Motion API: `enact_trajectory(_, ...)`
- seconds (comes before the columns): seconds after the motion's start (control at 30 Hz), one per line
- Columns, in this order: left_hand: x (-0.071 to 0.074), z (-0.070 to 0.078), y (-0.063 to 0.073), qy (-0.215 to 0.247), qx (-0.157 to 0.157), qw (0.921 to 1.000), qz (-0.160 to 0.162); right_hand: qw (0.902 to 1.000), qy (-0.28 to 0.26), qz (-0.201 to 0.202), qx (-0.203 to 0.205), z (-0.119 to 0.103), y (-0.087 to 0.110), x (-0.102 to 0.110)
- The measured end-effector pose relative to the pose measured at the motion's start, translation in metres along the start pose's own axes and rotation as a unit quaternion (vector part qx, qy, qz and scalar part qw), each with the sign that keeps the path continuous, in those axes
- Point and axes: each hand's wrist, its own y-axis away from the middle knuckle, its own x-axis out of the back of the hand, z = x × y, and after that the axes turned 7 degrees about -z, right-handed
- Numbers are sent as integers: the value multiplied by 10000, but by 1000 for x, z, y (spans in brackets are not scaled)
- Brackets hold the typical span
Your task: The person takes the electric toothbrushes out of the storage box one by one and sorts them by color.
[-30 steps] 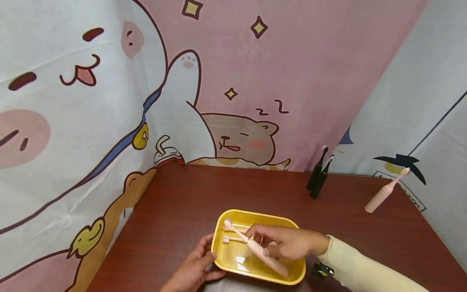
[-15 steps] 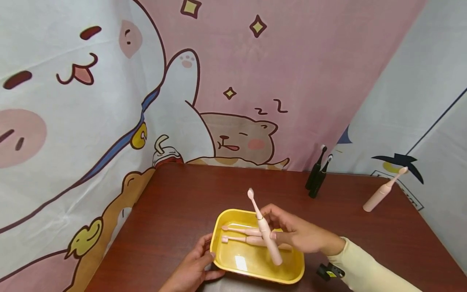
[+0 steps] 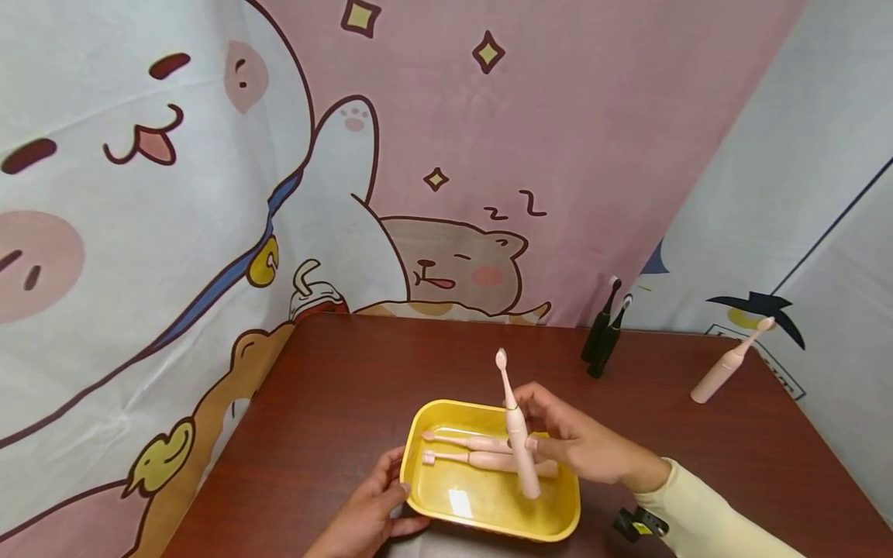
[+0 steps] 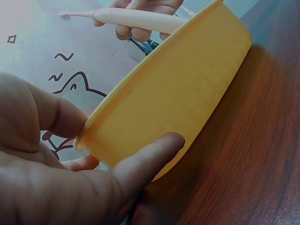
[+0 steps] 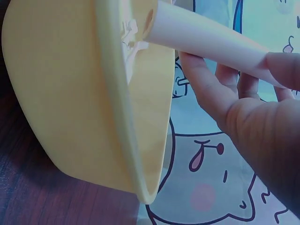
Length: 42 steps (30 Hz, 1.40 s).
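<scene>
A pink electric toothbrush (image 3: 518, 438) stands tilted above the yellow plastic tray (image 3: 446, 514), its brush head up. My right hand (image 3: 593, 446) grips its handle between thumb and fingers; in the right wrist view the handle's round bottom end (image 5: 151, 22) faces the tray. Two more pink toothbrushes lie side by side in the tray, the nearer one (image 3: 453, 457) partly hidden behind the held one. With my left hand (image 3: 370, 504) I hold the tray's left end, and the left wrist view has the fingers on its rim and outer wall (image 4: 164, 103).
Two black electric toothbrushes (image 3: 603, 341) stand upright near the table's back edge. Farther right stands another pink toothbrush (image 3: 718, 376). The dark red wooden table (image 3: 335, 387) ends at a cartoon-printed cloth (image 3: 593, 139) behind.
My right hand has lifted the toothbrush from low in the tray, turned it more upright and shifted it right. Both lying toothbrushes show more fully. The left hand keeps its hold on the tray.
</scene>
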Motion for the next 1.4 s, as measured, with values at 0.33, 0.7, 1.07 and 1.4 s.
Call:
enact_trajectory(0.33,0,0,1,-3,-52,10000,-81,9981,-288,516,-144,-1,11,4)
enact_trajectory(0.7,0,-1,1,25,-57,9999,-135,9947,-485,898,-107,-1,20,8)
enact_trajectory(1.07,0,1,1,5,-108,9997,-204,9884,-886,1231,-85,7,37,16)
enact_trajectory(1.4,-1,1,1,-5,-75,9998,-200,9861,-911,1373,207,11,51,27)
